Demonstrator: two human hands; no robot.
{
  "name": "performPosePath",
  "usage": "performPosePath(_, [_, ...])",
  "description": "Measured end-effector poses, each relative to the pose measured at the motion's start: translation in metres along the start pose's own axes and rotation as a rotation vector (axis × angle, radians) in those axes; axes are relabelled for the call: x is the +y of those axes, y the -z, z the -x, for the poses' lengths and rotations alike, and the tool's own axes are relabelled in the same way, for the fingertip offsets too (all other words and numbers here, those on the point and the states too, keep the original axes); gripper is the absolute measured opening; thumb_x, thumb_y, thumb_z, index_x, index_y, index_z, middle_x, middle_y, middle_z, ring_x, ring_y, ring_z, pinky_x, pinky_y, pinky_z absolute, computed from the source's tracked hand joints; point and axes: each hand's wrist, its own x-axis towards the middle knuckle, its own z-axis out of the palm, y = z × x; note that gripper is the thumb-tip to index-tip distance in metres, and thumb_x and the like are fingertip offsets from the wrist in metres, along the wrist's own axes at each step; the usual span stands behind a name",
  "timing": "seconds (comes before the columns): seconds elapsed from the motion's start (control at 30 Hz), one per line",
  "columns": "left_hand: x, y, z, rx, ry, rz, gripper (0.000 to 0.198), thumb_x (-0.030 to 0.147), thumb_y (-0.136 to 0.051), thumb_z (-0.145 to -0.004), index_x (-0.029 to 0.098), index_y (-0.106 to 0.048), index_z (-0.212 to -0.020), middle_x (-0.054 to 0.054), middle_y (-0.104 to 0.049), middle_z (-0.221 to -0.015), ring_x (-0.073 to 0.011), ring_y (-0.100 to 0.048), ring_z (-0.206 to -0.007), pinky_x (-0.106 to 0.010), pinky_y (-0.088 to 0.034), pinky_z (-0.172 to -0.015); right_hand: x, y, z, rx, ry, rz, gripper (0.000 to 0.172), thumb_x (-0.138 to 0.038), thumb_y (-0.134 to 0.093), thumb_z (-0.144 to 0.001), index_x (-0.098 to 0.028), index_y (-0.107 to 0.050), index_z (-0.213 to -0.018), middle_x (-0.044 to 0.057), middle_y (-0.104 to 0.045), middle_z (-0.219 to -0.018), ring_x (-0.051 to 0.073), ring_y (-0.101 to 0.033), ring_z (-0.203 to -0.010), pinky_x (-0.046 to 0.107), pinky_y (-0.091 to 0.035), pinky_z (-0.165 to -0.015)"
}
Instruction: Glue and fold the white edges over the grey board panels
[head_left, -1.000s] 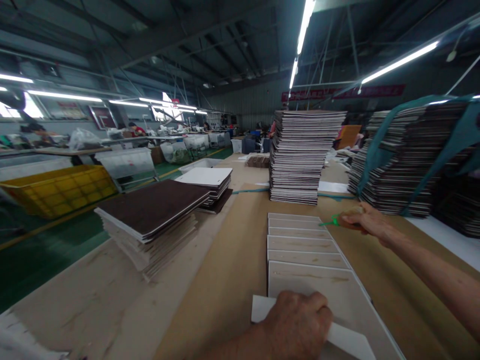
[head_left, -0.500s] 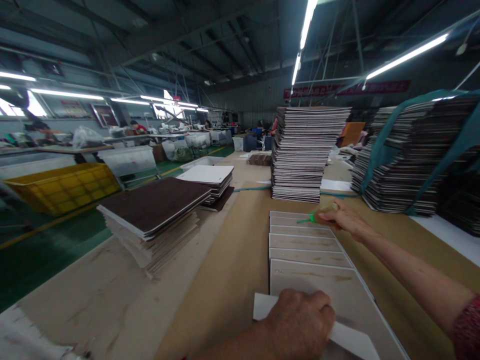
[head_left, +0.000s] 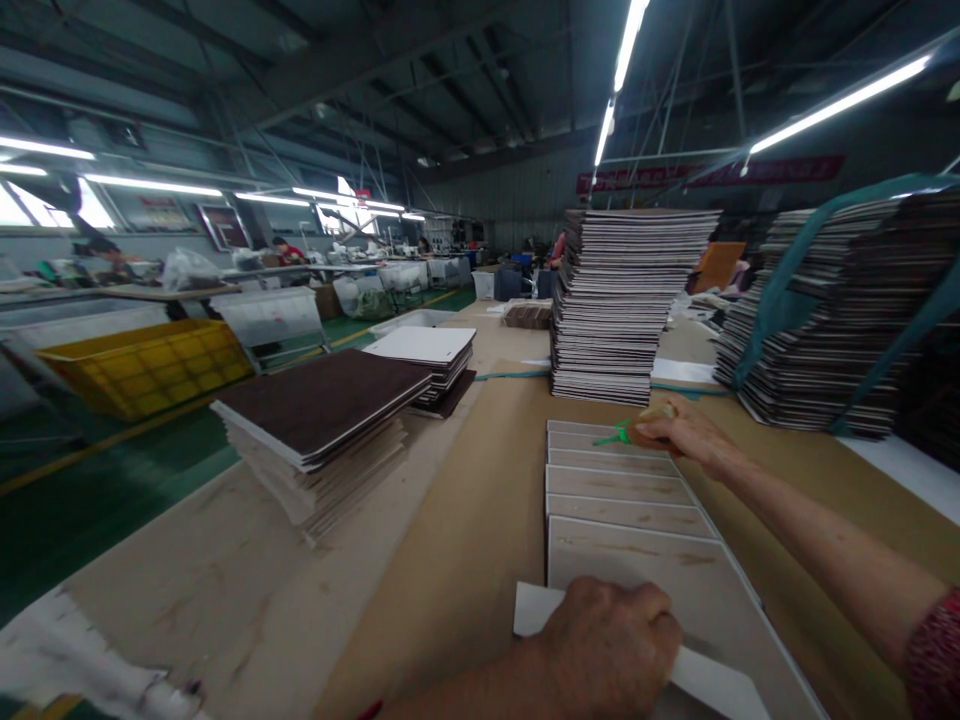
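Observation:
Overlapping grey-beige panels with white edges (head_left: 637,570) lie in a stepped row in front of me, and brownish smears run along their exposed strips. My left hand (head_left: 611,645) is closed on a white strip (head_left: 716,682) that crosses the nearest panel; its fingertips are hidden. Farther up, my right hand (head_left: 686,435) wraps round a squeeze bottle (head_left: 651,428) of amber liquid. The bottle's green nozzle (head_left: 616,434) points left over the farthest panels.
A tall stack of panels (head_left: 634,305) stands behind the row. Strapped stacks (head_left: 832,310) rise at the right. On the left, dark brown boards (head_left: 322,405) lie on beige sheets, beside a white-topped pile (head_left: 424,345). A yellow bin (head_left: 150,365) stands on the floor.
The whole view has shifted slightly, so things on the table appear a little farther right. Both hands keep their grips, and the bottle stays over the far panels.

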Motion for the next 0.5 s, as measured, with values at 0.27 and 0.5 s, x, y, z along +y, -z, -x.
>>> performPosePath(0.27, [-0.001, -0.003, 0.002, 0.018, -0.006, -0.016, 0.008, 0.025, -0.052, -0.089, 0.019, -0.051, -0.094, 0.002, -0.063, -0.097, -0.0178, -0.065, -0.066, -0.034, -0.048, -0.044, -0.010, -0.026, -0.004, -0.030, 0.012, 0.002, 0.031, -0.036, -0.072, -0.065, -0.023, -0.054, -0.087, -0.004, -0.060, -0.065, 0.013, -0.054, -0.052, 0.023, -0.038, -0.041])
performPosePath(0.5, [-0.002, -0.003, 0.001, 0.005, -0.008, -0.021, 0.011, 0.025, -0.056, -0.087, 0.019, -0.051, -0.094, 0.003, -0.063, -0.097, -0.0177, -0.065, -0.065, -0.034, -0.046, -0.043, -0.023, -0.045, -0.005, -0.054, 0.026, 0.009, 0.031, -0.037, -0.074, -0.065, -0.023, -0.055, -0.085, -0.003, -0.062, -0.068, 0.014, -0.056, -0.056, 0.022, -0.037, -0.042])
